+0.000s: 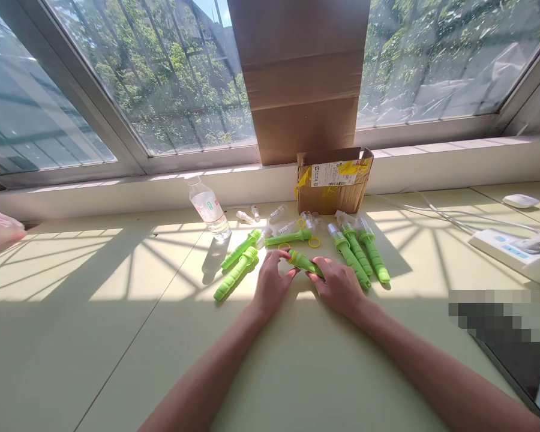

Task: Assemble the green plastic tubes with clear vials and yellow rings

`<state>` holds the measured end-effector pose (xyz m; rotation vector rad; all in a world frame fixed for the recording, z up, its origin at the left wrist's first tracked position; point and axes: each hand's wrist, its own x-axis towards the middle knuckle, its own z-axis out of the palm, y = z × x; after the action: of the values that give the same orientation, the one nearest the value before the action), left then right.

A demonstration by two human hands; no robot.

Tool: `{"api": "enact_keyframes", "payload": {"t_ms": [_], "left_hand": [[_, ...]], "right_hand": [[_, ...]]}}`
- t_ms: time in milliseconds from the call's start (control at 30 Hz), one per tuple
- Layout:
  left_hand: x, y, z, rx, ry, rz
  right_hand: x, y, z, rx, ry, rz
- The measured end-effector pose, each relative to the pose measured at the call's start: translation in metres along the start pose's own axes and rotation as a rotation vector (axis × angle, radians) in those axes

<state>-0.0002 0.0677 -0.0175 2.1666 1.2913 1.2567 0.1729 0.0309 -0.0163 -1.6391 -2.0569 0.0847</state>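
Both of my hands are on one green plastic tube [306, 263] with a yellow ring at its threaded end. My left hand [272, 277] pinches the ringed end, and my right hand [337, 283] grips the other end. Just beyond lies another green tube [288, 237], with a loose yellow ring [314, 242] beside it. To the left are two green tubes [236, 273] with threaded ends and no caps. At the right, three green tubes [375, 252] carry clear caps. Loose clear plastic caps [278, 212] lie behind. My fingertips partly hide the held tube.
A clear water bottle [209, 210] stands at the left near small white pieces [245, 217]. An open cardboard box [333, 189] sits against the window ledge. At the right are a white power strip [504, 249] with cables and a dark object [499, 348], partly pixelated.
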Motion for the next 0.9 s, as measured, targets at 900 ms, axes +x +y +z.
{"api": "enact_keyframes", "payload": {"t_ms": [900], "left_hand": [[-0.0004, 0.0007, 0.0008, 0.007, 0.011, 0.002]], "right_hand": [[0.0012, -0.0032, -0.0039, -0.098, -0.02, 0.035]]}}
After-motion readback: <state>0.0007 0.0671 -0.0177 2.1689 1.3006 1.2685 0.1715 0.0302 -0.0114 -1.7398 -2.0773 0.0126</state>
